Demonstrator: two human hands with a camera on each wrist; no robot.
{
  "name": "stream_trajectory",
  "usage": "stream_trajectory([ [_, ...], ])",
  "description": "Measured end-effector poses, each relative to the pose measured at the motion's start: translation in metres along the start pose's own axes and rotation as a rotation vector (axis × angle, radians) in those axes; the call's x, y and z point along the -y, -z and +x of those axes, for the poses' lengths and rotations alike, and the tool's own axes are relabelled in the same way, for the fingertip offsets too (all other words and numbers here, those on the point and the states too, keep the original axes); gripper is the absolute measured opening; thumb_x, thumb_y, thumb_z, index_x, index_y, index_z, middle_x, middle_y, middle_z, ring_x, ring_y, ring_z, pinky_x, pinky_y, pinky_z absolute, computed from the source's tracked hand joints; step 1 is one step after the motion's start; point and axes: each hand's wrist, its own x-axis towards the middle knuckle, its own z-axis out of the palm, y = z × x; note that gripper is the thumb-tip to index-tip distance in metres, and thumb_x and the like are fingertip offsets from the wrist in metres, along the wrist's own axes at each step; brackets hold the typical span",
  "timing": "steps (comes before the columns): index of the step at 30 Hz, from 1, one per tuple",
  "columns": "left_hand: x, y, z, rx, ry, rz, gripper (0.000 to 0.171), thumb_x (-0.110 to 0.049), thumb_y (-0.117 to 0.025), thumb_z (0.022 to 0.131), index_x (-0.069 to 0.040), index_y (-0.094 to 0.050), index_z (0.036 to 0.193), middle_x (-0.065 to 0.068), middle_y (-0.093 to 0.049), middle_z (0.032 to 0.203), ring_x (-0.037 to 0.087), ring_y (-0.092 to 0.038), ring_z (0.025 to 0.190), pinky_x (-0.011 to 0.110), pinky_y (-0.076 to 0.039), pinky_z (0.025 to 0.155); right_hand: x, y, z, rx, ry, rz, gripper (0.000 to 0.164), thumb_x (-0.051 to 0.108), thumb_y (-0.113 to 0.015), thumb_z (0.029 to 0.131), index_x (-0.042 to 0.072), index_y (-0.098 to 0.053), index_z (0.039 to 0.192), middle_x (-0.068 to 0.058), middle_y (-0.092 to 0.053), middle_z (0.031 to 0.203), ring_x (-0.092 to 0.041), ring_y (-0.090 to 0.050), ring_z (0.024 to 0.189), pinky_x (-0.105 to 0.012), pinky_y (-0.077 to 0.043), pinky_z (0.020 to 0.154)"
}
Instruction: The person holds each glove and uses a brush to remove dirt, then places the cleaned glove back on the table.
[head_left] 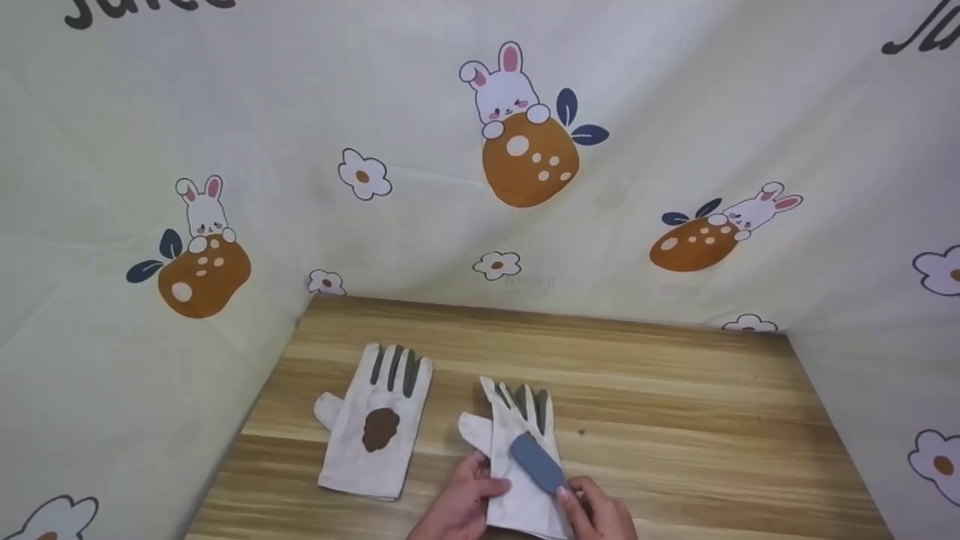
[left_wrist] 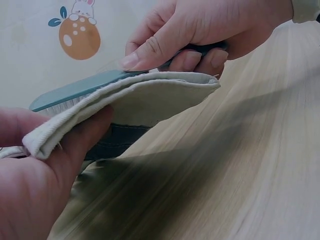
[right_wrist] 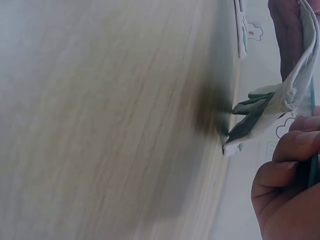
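Note:
My left hand [head_left: 461,499] grips the thumb-side edge of a white cloth work glove [head_left: 517,495], the thumb on top and fingers beneath. The glove has dark grey-green strips between its fingers, and its cuff [left_wrist: 170,92] is raised off the table. In my right hand [head_left: 596,510] is a blue-grey brush [head_left: 536,461], held by its handle. The brush's pale bristles [left_wrist: 70,104] lie against the glove's upper face. The brush head hides the middle of the glove. In the right wrist view the glove's fingers [right_wrist: 245,122] hang down near the tabletop.
A second white glove [head_left: 360,465] lies flat at the left, with a brown patch [head_left: 381,429] on its palm. Wood-grain tabletop [head_left: 690,420] spreads to the right. Cream fabric walls [head_left: 420,240] with rabbit and flower prints enclose the table's back and sides.

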Motion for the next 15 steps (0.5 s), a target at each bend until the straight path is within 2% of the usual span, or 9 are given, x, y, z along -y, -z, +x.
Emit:
stream_trajectory([
  [4, 0.0002, 0.0007, 0.0001, -0.017, -0.003, 0.011, 0.057, 0.018, -0.045, 0.079, 0.009, -0.025, 0.131, 0.022, -0.05, 0.122, 0.034, -0.046, 0.114, 0.046, -0.038, 0.097, -0.0015, -0.0001, 0.0005, -0.015, -0.01, 0.006, 0.032, 0.046, -0.05, 0.09, 0.017, -0.06, 0.097, 0.013, -0.05, 0.054, -0.002, -0.046, 0.048, -0.019, -0.038, 0.045],
  [7, -0.0002, 0.0016, 0.0, -0.024, -0.003, 0.006, 0.058, 0.018, -0.045, 0.078, 0.01, -0.024, 0.132, 0.022, -0.05, 0.122, 0.035, -0.046, 0.115, 0.046, -0.037, 0.098, -0.0017, -0.0003, 0.0011, 0.009, -0.018, 0.024, 0.033, 0.046, -0.049, 0.09, 0.016, -0.06, 0.098, 0.012, -0.049, 0.055, -0.003, -0.046, 0.048, -0.02, -0.038, 0.044],
  [15, 0.0007, 0.0015, 0.0009, -0.004, -0.001, 0.031, 0.052, 0.017, -0.046, 0.078, 0.01, -0.029, 0.127, 0.02, -0.053, 0.118, 0.034, -0.048, 0.112, 0.045, -0.04, 0.095, -0.0048, 0.0015, 0.0023, 0.027, -0.055, 0.041, 0.033, 0.046, -0.048, 0.091, 0.016, -0.059, 0.097, 0.011, -0.052, 0.056, -0.005, -0.048, 0.048, -0.021, -0.039, 0.044],
])
